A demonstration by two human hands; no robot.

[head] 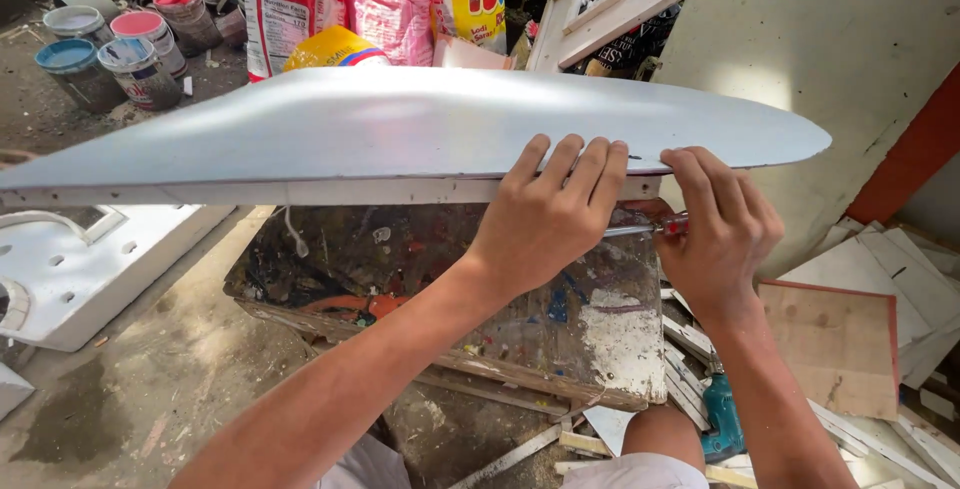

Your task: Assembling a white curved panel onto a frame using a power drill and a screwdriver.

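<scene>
Pale grey-white curved panel (400, 129), red-handled screwdriver (660, 228), paint-splattered dark board (450, 289), teal drill (722, 419)

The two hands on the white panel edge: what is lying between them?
In the head view, a screwdriver bridges the gap between the left hand and right hand: its metal shaft runs under the white panel, and the right hand grips its red handle.

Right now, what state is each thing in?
Panel: lying flat on the workbench, pressed down by left hand.
Screwdriver: gripped in right hand, shaft level at panel's edge.
Paint cans: upright, open.
Drill: on the floor, unheld.
</scene>
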